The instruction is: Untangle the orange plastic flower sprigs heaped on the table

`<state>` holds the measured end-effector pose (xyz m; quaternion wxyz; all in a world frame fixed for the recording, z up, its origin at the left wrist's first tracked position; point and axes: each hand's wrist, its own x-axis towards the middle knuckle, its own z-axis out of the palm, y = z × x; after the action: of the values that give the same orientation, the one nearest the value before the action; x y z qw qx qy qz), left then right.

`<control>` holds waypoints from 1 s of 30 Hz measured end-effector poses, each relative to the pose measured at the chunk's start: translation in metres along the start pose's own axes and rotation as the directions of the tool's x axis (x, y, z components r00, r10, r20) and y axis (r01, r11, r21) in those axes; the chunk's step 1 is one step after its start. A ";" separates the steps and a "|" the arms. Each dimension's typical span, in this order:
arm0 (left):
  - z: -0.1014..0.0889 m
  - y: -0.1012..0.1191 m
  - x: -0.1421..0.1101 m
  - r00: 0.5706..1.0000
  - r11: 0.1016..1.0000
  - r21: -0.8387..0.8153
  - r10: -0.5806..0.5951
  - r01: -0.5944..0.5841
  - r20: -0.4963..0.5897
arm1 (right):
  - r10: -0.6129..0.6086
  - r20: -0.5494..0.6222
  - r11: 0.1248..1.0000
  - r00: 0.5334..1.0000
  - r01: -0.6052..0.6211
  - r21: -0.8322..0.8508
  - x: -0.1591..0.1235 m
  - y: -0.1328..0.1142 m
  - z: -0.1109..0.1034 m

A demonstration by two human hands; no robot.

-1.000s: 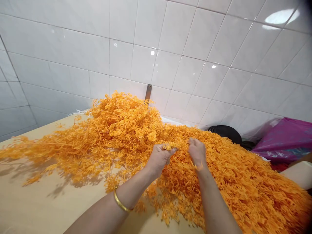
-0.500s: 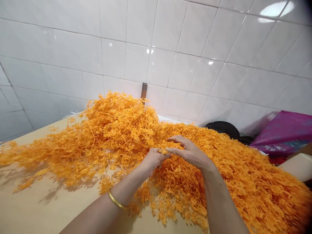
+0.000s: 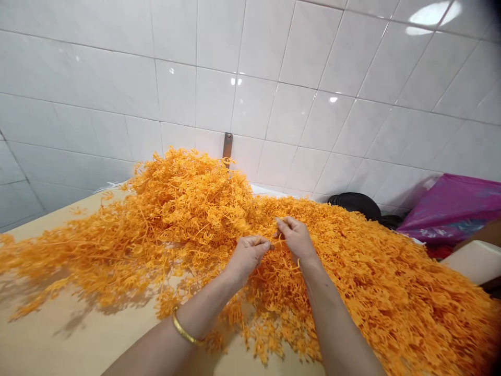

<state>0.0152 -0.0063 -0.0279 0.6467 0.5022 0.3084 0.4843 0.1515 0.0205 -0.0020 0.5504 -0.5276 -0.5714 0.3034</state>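
Pinching orange sprigs (image 3: 188, 209) on the worktop (image 3: 43, 334).
Left hand (image 3: 246, 258) and right hand (image 3: 297, 240) grip narrowly at 12 o'clock (holding one tuft between them).

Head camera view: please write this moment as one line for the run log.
left hand: pinching orange sprigs | right hand: pinching sprigs beside left hand | left wrist: gold bangle | under pile: pale table | behind: white tile wall
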 end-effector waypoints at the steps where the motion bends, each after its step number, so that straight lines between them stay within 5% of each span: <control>1: 0.001 -0.002 -0.001 1.000 0.999 0.032 -0.002 0.002 0.004 | 0.052 -0.132 0.997 0.990 -0.043 0.071 0.002 0.002 -0.005; 3: 0.004 -0.005 -0.002 1.000 0.998 0.060 -0.025 0.025 0.003 | 0.151 -0.305 0.973 0.940 -0.087 0.215 0.006 0.002 -0.017; 6: 0.004 -0.010 -0.002 0.997 0.997 0.024 -0.072 0.073 -0.027 | 0.197 -0.268 0.963 0.943 -0.135 0.234 0.006 -0.006 -0.029; 10: 0.002 -0.011 0.001 0.993 0.994 -0.013 -0.105 0.104 -0.049 | 0.037 0.121 0.994 0.992 -0.024 -0.107 -0.005 -0.022 -0.023; 13: 0.001 -0.010 0.002 0.993 0.993 -0.050 -0.107 0.105 -0.045 | -0.012 0.452 0.961 0.892 0.136 -0.243 -0.013 -0.030 -0.015; 17: 0.001 -0.009 0.001 0.996 0.993 -0.081 -0.085 0.085 -0.001 | -0.015 0.594 0.944 0.804 0.208 -0.258 -0.016 -0.031 -0.012; 24: 0.002 -0.002 -0.001 0.997 0.998 -0.034 -0.053 0.054 0.051 | -0.113 0.491 0.915 0.864 0.283 -0.287 -0.012 -0.022 -0.003; 30: 0.007 -0.005 -0.002 1.000 0.995 0.098 -0.019 0.021 -0.020 | -0.321 0.179 0.604 0.930 0.346 -0.718 -0.014 -0.011 0.020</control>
<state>0.0221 -0.0105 -0.0310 0.6229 0.5258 0.3429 0.4669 0.1271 0.0092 -0.0001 0.3269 -0.5839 -0.7411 -0.0537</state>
